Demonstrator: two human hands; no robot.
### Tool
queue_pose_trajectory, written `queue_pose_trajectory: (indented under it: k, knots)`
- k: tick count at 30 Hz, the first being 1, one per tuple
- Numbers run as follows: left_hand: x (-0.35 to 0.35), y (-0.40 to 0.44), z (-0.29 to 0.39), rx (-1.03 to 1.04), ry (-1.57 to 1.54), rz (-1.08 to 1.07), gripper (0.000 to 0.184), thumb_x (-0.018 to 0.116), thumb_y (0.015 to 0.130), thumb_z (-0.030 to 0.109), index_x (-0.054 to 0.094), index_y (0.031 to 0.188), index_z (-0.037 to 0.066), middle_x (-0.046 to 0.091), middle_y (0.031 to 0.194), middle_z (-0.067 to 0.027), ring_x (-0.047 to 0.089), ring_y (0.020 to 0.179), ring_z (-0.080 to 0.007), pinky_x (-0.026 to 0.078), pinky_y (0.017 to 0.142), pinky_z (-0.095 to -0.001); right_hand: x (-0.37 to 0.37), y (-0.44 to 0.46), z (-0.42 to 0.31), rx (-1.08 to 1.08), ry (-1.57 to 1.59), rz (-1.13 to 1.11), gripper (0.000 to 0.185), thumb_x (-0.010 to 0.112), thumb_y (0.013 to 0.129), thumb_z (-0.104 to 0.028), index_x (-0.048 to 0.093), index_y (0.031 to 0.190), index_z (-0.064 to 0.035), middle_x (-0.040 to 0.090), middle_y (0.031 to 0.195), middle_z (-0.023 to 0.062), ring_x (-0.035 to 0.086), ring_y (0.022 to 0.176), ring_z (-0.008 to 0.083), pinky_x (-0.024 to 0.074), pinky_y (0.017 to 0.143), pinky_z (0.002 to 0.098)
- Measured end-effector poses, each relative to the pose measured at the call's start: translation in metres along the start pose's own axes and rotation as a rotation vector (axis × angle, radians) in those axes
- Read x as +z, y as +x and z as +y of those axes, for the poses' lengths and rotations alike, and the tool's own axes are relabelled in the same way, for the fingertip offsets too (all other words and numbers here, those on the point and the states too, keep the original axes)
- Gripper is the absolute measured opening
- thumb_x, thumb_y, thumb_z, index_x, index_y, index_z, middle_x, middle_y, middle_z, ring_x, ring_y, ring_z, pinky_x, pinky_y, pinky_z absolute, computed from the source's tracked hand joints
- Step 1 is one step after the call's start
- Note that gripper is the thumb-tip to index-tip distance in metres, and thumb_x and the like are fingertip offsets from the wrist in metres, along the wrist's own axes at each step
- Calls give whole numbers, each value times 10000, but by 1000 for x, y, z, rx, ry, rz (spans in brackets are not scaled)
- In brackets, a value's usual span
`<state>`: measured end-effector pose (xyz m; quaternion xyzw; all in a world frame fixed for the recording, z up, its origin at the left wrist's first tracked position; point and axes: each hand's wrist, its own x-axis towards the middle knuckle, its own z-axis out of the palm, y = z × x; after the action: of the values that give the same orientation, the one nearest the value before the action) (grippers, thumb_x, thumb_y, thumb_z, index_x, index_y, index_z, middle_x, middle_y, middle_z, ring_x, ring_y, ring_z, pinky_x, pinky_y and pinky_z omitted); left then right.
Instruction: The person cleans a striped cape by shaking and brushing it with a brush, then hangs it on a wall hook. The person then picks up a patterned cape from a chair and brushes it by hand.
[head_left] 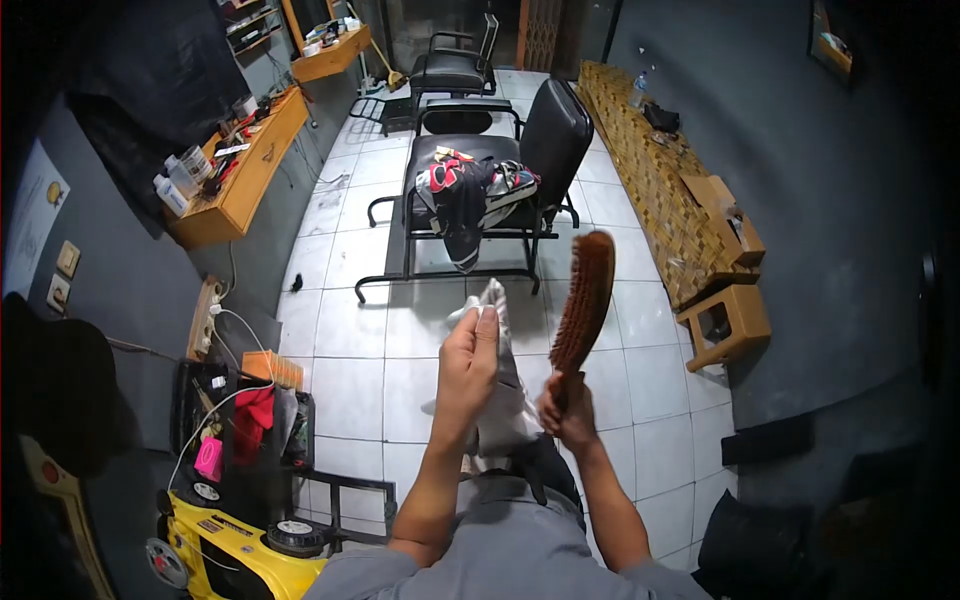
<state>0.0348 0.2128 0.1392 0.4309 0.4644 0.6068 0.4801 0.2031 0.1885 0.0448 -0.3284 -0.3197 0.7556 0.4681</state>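
Observation:
A light grey cloth (pixel 508 410) hangs in front of my body, its top edge pinched between the thumb and fingers of my left hand (pixel 470 355). My right hand (pixel 570 408) is wrapped round the handle of a brown brush (pixel 586 300), which is held upright with its bristles facing left, toward the cloth. A gap separates the bristles from the cloth. Beyond my hands, a black barber chair (pixel 555 140) carries a dark garment (pixel 462 215) with red and white parts.
Wooden shelves (pixel 250 165) with bottles line the left wall. At lower left are a yellow machine (pixel 215 550) and a rack with a red cloth (pixel 252 420). A woven-covered bench (pixel 640 180) and a tan stool (pixel 738 325) stand at right.

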Motion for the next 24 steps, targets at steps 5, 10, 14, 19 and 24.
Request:
queue_pose_trajectory:
  k: [5, 10, 14, 19, 24]
  knots:
    - [18, 27, 12, 93, 90, -37, 290, 426, 968, 247, 506, 792, 32, 442, 698, 55, 376, 651, -29, 332, 559, -201, -24, 68, 71, -78, -444, -170, 488, 313, 946, -482, 518, 807, -61, 483, 625, 25, 465, 545, 134, 384, 491, 280]
    - [5, 74, 38, 314, -52, 182, 279, 451, 956, 285, 556, 906, 32, 530, 743, 22, 484, 695, -46, 400, 631, -186, -174, 104, 149, 163, -1489, -283, 572, 344, 889, -517, 611, 973, -19, 632, 926, 181, 606, 853, 334, 471, 722, 419]
    - [4, 98, 52, 327, -128, 218, 407, 471, 920, 398, 549, 1006, 9, 616, 905, -98, 613, 805, -160, 499, 724, -287, -315, 92, 192, 727, -1626, 56, 475, 421, 838, -432, 637, 1039, -60, 600, 1104, 179, 573, 1027, 341, 445, 857, 435]
    - [24, 120, 33, 211, 35, 374, 298, 424, 964, 282, 549, 1003, 15, 598, 900, -37, 556, 787, -75, 445, 684, -203, -384, 100, 179, 796, -662, 735, 488, 314, 935, -408, 552, 845, 9, 542, 632, 130, 514, 447, 228, 385, 357, 367]
    - [55, 138, 12, -107, 245, 222, 169, 600, 851, 87, 561, 1001, 20, 579, 818, 28, 493, 648, -25, 395, 577, -171, -261, 146, 9, 492, -99, 560, 407, 380, 922, -489, 405, 763, -115, 243, 489, -65, 202, 351, 46, 174, 299, 206]
